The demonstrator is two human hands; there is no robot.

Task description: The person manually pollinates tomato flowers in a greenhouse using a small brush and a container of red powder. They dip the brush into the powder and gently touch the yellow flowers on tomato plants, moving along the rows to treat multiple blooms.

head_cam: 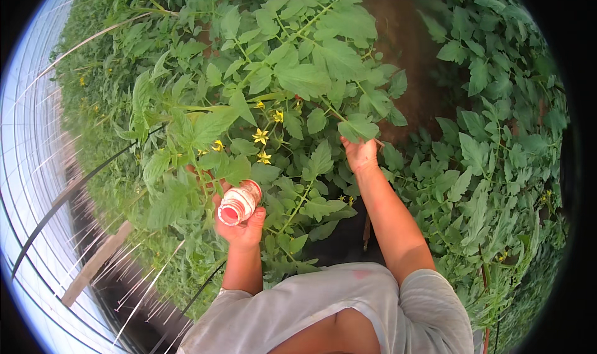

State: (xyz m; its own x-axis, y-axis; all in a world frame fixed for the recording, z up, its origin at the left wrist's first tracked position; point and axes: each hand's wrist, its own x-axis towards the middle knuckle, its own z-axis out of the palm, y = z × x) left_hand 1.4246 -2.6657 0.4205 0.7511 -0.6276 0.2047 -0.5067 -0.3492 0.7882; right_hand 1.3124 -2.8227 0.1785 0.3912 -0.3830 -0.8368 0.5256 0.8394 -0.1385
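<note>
My left hand (pixel 242 230) is closed around a small white and red plastic bottle (pixel 239 202), uncapped and tilted with its mouth towards me; its fingers are partly behind leaves. Just beyond the bottle, several yellow tomato flowers (pixel 260 136) hang among the leaves of a tomato plant (pixel 303 69). My right hand (pixel 361 153) reaches into the foliage at the plant's right side, by a brownish stem. A tomato leaf (pixel 358 127) covers its fingertips, so whether they grip anything is hidden.
Dense tomato plants (pixel 480 162) rise on the right beyond a strip of brown soil (pixel 406 50). At the left are strings, dark curved lines, a wooden post (pixel 98 263) and pale translucent greenhouse sheeting (pixel 28 102). More foliage fills the far left.
</note>
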